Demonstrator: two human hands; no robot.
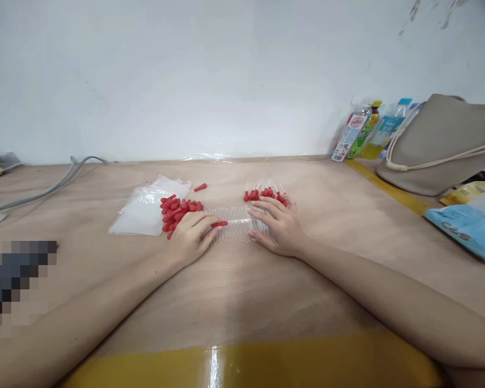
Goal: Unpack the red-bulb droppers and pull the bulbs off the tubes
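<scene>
Between finger and thumb, my left hand [194, 234] pinches a red rubber dropper bulb [220, 223]. My right hand [278, 226] has its fingers curved round the other end of a clear glass dropper tube [238, 221], whose near end meets the bulb. Whether the bulb sits over the tube cannot be told. Beneath both hands lies a row of clear glass tubes [230, 234]. Beside my left hand is a pile of red bulbs [172, 213], with one loose bulb [200, 187] farther back. Behind my right hand lie several tubes fitted with red bulbs [262, 193].
Clear plastic bags [137, 213] lie left of the bulb pile. A grey cable [60, 186] crosses the table's left. At right stand a carton [350, 137], drink bottles [390, 129] and a grey-brown bag [440, 145], with a blue packet [464, 231] nearer me.
</scene>
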